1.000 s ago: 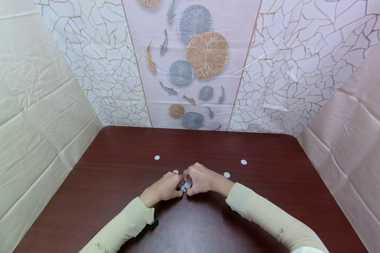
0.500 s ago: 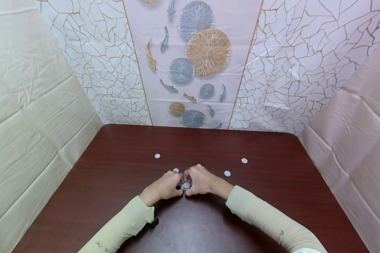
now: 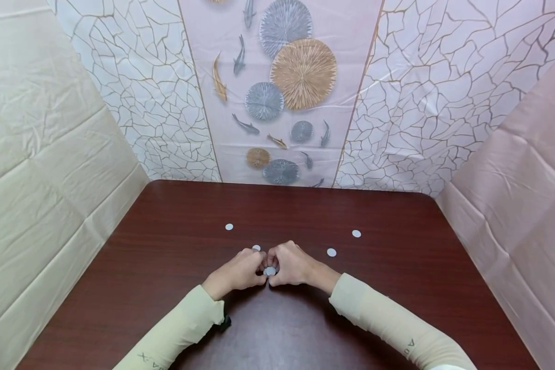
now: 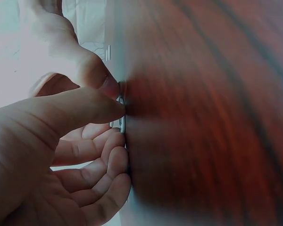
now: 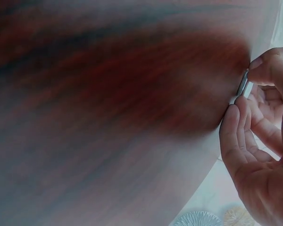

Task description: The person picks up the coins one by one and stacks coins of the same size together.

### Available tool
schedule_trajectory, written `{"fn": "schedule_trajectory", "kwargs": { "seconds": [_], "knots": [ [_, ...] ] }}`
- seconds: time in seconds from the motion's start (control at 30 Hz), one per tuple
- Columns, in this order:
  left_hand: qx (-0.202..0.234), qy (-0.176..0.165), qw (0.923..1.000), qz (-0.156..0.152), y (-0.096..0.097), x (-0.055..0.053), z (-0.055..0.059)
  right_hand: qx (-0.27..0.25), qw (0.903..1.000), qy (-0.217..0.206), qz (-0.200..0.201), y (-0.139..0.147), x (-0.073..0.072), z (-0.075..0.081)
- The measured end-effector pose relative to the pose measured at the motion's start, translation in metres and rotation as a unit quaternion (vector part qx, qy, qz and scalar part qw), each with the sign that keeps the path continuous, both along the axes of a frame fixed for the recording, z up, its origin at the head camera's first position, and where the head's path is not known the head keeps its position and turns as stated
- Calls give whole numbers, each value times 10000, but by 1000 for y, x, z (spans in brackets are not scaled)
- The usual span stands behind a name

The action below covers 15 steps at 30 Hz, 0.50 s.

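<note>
Small white round discs lie one over another, nearly lined up, on the dark red-brown table at the centre of the head view. From the left, my left hand holds their edge between thumb and curled fingers. My right hand pinches them from the other side. Seen edge-on in the left wrist view, the thin discs sit low at the tabletop beside both thumbs. The right wrist view shows the disc edge between thumb and fingertips. How many are stacked is hard to see.
Beyond the left hand lies a loose white disc, partly covered by the fingers. Another disc is farther back left. Two more, a nearer disc and a farther disc, lie right. Patterned cloth walls enclose the table.
The upper disc at the right fingers has slid left and down over the lower one, so they now overlap almost fully. My right hand has shifted slightly left; the left hand stays nearly still.
</note>
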<state>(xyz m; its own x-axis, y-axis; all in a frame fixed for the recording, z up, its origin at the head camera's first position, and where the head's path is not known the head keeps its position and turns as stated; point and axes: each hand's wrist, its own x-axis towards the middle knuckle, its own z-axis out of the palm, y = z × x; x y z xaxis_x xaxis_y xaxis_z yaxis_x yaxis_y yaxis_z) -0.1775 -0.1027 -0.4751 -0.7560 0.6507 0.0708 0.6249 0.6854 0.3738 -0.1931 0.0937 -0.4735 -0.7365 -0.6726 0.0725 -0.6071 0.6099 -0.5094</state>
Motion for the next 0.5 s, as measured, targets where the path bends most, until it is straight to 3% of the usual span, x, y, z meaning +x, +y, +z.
{"fn": "schedule_trajectory", "kwargs": {
  "seconds": [0.5],
  "knots": [
    [62, -222, 9997, 79, -3, 1, 2, -63, 9998, -170, -73, -2, 2, -1]
  ]
}}
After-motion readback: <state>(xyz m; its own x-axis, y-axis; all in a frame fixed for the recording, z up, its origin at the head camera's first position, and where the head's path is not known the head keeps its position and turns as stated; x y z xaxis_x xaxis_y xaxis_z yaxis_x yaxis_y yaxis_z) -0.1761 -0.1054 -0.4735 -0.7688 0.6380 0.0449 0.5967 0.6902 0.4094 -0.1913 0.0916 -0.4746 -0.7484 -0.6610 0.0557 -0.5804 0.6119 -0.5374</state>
